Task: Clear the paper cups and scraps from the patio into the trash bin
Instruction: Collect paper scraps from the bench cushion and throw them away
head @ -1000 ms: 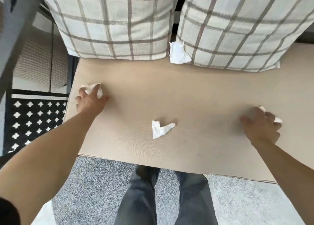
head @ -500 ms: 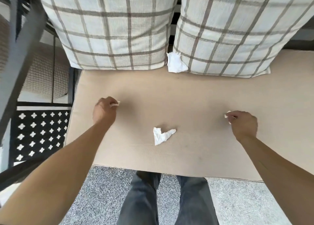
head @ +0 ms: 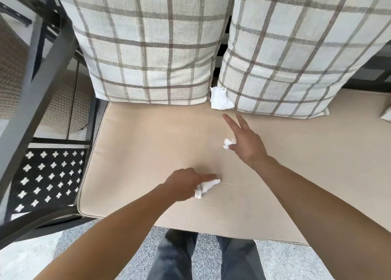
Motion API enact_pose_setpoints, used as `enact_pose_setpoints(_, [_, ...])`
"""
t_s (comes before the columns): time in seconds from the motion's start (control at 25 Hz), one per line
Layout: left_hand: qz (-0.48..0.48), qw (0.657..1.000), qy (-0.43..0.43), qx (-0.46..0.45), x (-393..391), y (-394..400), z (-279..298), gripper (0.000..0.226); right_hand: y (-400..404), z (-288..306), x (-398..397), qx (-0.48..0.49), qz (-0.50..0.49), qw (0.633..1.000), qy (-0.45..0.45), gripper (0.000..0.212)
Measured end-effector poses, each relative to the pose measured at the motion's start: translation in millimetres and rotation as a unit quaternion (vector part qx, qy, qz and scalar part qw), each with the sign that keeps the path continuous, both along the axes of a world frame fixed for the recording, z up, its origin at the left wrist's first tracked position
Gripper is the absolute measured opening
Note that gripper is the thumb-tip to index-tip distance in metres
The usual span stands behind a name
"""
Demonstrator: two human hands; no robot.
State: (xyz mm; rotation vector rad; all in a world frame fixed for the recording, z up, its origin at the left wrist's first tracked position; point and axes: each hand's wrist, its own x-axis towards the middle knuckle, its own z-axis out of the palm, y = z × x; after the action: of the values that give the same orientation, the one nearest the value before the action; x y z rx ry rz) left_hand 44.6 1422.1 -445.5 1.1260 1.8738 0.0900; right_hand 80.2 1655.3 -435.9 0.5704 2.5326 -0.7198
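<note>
On the beige seat cushion (head: 148,142), my left hand (head: 184,183) has its fingers curled over a white crumpled paper scrap (head: 206,187) near the front middle, with the index finger lying along it. My right hand (head: 245,142) hovers further back and pinches a small white scrap (head: 228,143) under its thumb. Its index and middle fingers point straight toward a third white scrap (head: 221,99), which is wedged between the two plaid pillows. No cups or trash bin are in view.
Two plaid pillows (head: 148,47) (head: 296,47) lean against the sofa back. A dark metal frame (head: 42,78) and a black perforated panel (head: 48,178) stand at the left. My legs in jeans (head: 173,258) stand on grey speckled flooring (head: 285,262) below the cushion.
Both hands picked scraps from the cushion's left and right sides and moved inward. My left hand now covers the middle scrap; my right hand reached back toward the pillows.
</note>
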Motion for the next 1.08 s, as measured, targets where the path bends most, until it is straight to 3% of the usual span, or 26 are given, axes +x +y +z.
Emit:
enact_pose_setpoints(0.12, [-0.109,0.992,0.067,0.008,2,0,-16,0.065,4,-15,-37,0.094,0.123,0.988,-0.009,0.107])
enact_pose_setpoints(0.28, [-0.069,0.995,0.053,0.051,-1,-7,-29,0.042,16,-36,-86,0.164,0.208,0.964,-0.014,0.103])
enact_pose_setpoints(0.48, [-0.024,0.998,0.036,0.056,-4,-13,-40,0.031,17,-55,-112,0.222,0.237,0.946,-0.011,0.082])
enact_pose_setpoints(0.6, [-0.022,0.996,0.026,0.081,-6,-16,-39,0.026,23,-59,-118,0.270,0.237,0.932,0.049,0.046])
enact_pose_setpoints(0.76, [0.010,0.998,0.009,0.060,-6,-16,-35,0.018,24,-57,-108,0.256,0.153,0.953,0.055,0.029])
enact_pose_setpoints(0.92, [0.037,0.999,0.030,0.017,-10,-19,-19,0.018,-16,-32,-50,0.132,0.011,0.991,0.030,0.026])
enact_pose_setpoints(1.08, [0.202,0.979,0.035,-0.004,-23,-28,26,0.014,-52,27,1,0.076,-0.041,0.996,0.023,0.015])
